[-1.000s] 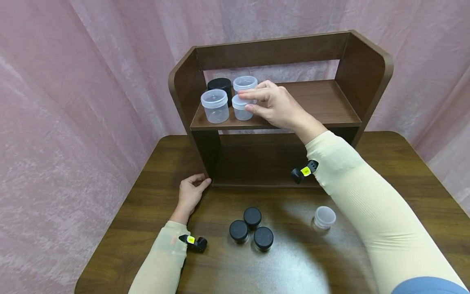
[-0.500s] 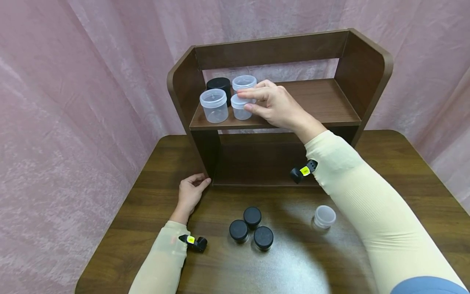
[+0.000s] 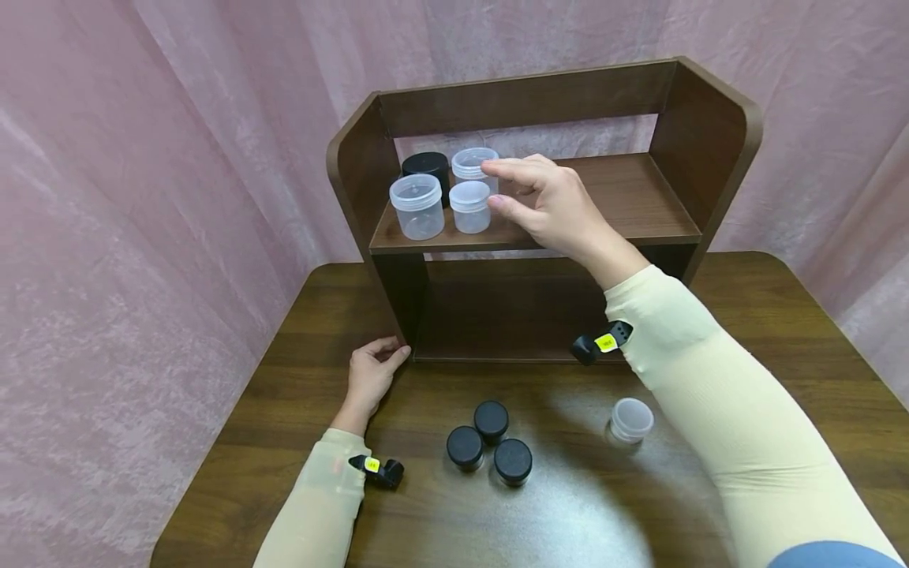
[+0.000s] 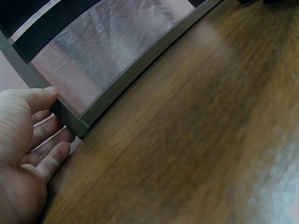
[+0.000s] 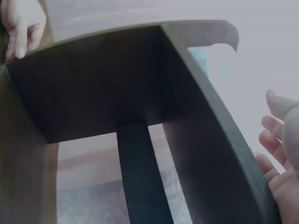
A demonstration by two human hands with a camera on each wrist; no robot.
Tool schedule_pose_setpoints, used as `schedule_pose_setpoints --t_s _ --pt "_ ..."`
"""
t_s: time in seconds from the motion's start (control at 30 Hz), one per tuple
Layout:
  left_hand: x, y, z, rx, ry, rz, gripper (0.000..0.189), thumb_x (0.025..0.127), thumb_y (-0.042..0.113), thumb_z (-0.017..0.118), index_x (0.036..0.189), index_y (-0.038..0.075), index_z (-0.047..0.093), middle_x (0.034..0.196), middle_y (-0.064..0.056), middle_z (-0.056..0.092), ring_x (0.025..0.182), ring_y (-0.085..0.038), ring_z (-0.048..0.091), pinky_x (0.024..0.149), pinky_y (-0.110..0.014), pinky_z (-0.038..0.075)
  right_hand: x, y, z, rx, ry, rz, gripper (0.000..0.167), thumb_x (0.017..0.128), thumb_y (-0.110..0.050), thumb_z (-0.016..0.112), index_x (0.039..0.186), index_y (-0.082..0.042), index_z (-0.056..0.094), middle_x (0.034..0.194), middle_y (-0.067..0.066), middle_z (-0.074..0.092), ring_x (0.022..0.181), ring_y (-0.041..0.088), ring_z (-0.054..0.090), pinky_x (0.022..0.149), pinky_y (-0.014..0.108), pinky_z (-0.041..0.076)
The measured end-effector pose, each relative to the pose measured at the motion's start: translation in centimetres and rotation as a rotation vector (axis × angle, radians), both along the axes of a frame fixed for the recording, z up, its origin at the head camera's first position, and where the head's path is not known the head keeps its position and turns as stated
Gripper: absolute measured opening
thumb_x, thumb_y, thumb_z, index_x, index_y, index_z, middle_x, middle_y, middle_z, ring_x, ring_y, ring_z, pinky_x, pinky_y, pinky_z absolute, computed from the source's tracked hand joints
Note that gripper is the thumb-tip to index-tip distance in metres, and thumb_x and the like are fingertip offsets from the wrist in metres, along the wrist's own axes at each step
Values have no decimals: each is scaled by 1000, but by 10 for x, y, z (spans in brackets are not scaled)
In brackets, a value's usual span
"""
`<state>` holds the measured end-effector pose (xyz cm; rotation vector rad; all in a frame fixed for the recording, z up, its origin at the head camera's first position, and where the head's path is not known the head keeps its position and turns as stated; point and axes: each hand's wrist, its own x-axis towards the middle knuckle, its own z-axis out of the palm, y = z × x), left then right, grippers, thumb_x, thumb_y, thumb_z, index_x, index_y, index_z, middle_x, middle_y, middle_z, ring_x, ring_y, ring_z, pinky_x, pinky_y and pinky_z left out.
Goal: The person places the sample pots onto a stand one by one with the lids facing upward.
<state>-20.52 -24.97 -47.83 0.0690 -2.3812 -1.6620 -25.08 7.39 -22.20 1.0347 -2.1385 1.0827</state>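
Cup point(image 3: 470, 216) (round, translucent plastic) on shelf point(image 3: 618, 197), beside right fingers point(image 3: 514, 171).

Brown shelf point(image 3: 639, 197), black lids point(image 3: 465, 446), pink curtain point(image 3: 177, 237)

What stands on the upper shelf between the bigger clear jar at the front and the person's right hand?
In the head view, one smaller clear jar stands between the bigger clear jar and the right hand.

Pink curtain point(image 3: 177, 197), hanging in folds, brown tabletop point(image 3: 284, 379) — wood-grained, glossy, round-cornered
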Motion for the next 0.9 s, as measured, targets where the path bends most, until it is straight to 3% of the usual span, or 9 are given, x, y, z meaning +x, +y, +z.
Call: schedule_pose_setpoints --t_s 0.2,0.4,0.63,0.77,0.9 --pt "-2 3 0 -3 10 -5 33 83 28 77 107 5 71 105 -9 69 94 -21 62 75 -25 49 28 28 -10 -85 23 47 43 80 -1 77 121 -5 67 118 5 67 90 21 65 80 24 49" --pt "-3 5 2 -1 12 -13 31 84 26 77 106 4 72 105 -9 69 94 -20 62 75 -24 49 56 70 -38 -57 7 78 50 70 14 77 116 0 68 106 8 70 84 14 64 73 18 49" --pt "-4 3 4 17 6 -11 35 84 26 76 109 2 71 107 -14 68 96 -23 61 74 -19 48 77 114 -79 70 -49 100 55 66 9 82 117 -5 68 106 -2 69 87 5 61 73 16 46" --pt "-3 1 6 18 -2 -21 38 85 27 75 112 2 69 111 -15 67 100 -24 61 75 -18 47 85 136 -106 174 -85 71 59 66 -1 86 121 -11 67 110 -7 67 92 1 58 64 14 46" --pt "-2 2 7 18 -4 -22 37 85 27 76 112 2 70 110 -14 67 99 -24 61 75 -19 48 98 154 -127 255 -183 32 62 70 -12 86 127 -19 63 115 -12 64 97 -1 55 54 15 43"
